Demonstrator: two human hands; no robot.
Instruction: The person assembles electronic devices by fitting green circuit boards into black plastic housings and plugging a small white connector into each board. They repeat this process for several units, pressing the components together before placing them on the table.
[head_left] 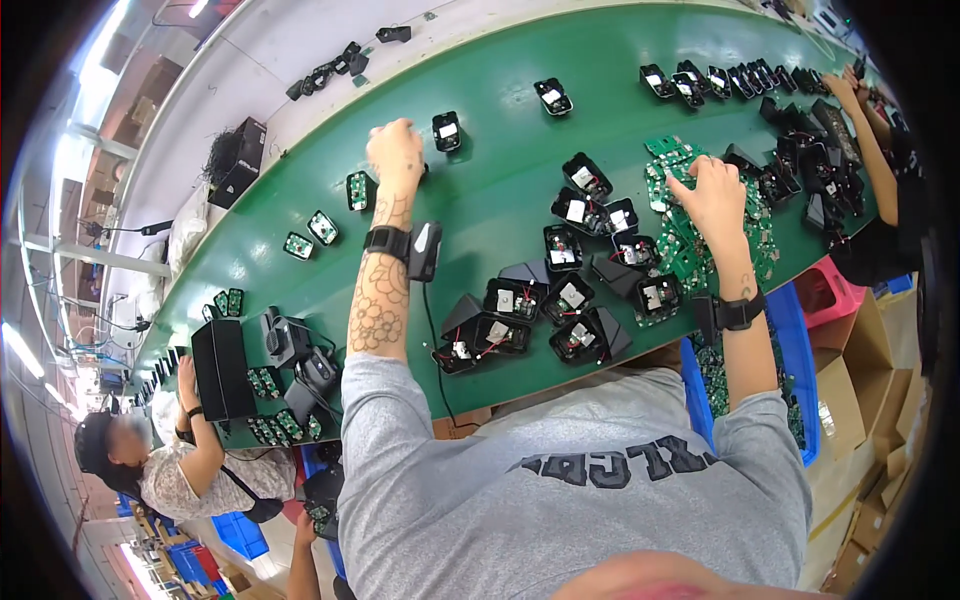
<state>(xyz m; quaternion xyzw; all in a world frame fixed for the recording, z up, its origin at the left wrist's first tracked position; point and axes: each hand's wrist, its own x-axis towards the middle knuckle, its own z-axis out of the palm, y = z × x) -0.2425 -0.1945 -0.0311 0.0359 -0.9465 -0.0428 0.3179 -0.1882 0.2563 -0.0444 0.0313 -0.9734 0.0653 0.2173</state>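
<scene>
My left hand (pixel 397 155) is over the far part of the green table, its fingers curled closed. What they hold, if anything, is hidden; a dark edge shows beside the wrist. Just right of it stands a black plastic housing (pixel 447 131) with a white part inside. Nearer on its left lies a housing with a green circuit board (pixel 358 191) in it. My right hand (pixel 714 198) is over a heap of green circuit boards (pixel 680 235), thumb and fingers apart. Between my arms, several open black housings (pixel 508 299) with red wires lie close together.
The green table (pixel 500 190) curves away to both sides. More housings (pixel 690 88) line its far right. A blue bin (pixel 800 375) of boards stands below the near edge. On the left, a co-worker (pixel 190 450) sits by a black box (pixel 222 370); another person's arm (pixel 868 150) reaches in at right.
</scene>
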